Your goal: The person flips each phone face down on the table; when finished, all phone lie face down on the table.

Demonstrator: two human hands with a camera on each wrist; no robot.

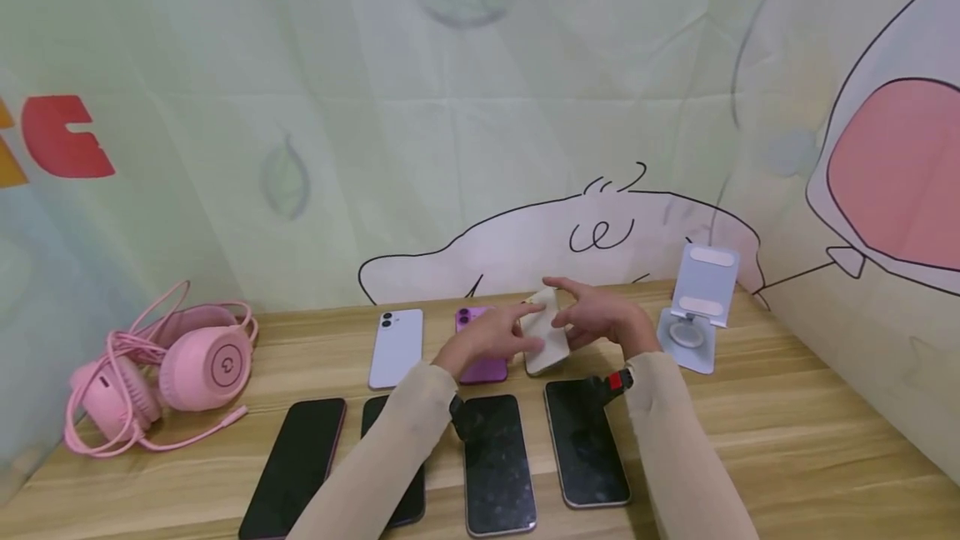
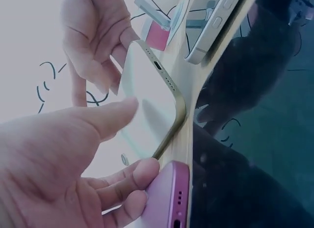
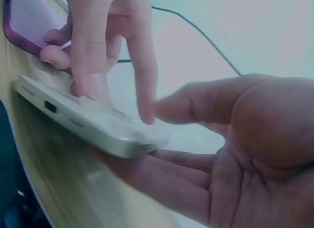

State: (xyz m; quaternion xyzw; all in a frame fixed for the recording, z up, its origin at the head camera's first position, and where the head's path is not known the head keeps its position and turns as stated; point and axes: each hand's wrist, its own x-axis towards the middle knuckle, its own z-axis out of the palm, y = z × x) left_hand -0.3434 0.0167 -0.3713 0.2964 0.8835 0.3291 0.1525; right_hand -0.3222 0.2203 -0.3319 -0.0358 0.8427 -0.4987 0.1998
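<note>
Wood grain runs across the table (image 1: pixel 795 432) before a pale printed backdrop (image 1: pixel 360 148). The white phone (image 1: pixel 546 333) sits tilted just right of the purple phone (image 1: pixel 483 372), left of the stand (image 1: pixel 705 277). My right hand (image 1: pixel 600 315) grips its edge, fingers beneath, thumb above; my left hand (image 1: pixel 491 334) presses its back with straight thumb and index finger.

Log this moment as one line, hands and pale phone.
left hand: thumb against pale phone | right hand: fingers under its raised side | pale phone: tilted | purple phone: left of it
</note>
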